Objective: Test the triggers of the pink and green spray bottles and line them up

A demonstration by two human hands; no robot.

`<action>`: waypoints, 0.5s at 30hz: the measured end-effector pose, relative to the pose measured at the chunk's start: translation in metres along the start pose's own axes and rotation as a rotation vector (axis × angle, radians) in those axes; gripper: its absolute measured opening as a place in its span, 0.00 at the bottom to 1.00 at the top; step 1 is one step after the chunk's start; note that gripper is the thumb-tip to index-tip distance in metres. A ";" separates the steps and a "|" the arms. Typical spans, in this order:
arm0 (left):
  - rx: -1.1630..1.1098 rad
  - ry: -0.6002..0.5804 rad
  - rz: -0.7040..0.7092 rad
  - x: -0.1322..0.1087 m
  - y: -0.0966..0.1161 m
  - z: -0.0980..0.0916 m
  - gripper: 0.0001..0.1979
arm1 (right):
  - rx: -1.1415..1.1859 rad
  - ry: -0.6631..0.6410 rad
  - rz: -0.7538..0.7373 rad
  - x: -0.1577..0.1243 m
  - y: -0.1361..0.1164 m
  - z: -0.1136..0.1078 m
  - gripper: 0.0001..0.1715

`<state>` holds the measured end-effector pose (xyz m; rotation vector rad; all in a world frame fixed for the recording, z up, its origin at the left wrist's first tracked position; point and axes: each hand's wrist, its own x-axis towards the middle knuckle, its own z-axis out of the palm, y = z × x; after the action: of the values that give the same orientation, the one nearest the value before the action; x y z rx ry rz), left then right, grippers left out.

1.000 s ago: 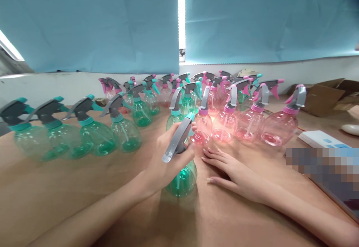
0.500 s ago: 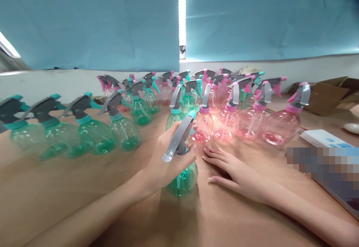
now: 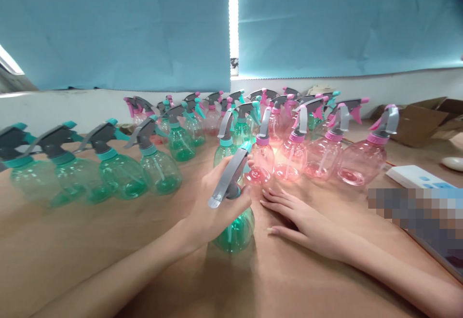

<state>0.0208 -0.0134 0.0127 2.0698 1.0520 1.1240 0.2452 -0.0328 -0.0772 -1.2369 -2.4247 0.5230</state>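
My left hand is wrapped round the neck of a green spray bottle that stands upright on the brown tabletop. Its grey and teal trigger head shows above the fingers, while the trigger itself is mostly hidden. Flat on the table to the right lies my right hand, fingers stretched out and holding nothing. Just beyond its fingertips stands a pink spray bottle in a row of pink ones. Directly behind my left hand is another green spray bottle, partly covered.
Several green spray bottles line the left side, and more in mixed colours crowd the back. At the right are a cardboard box, a white box with blue marks, a white rounded object and a blurred-out area. Blue blinds hang behind.
The whole view shifts very slightly. Both hands and the held green spray bottle keep their places.
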 end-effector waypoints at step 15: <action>-0.018 -0.032 -0.011 -0.001 0.000 -0.002 0.07 | 0.018 0.006 0.005 -0.001 0.000 0.000 0.35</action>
<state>0.0186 -0.0141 0.0136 2.0593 1.0333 1.0872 0.2454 -0.0335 -0.0772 -1.2354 -2.4074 0.5402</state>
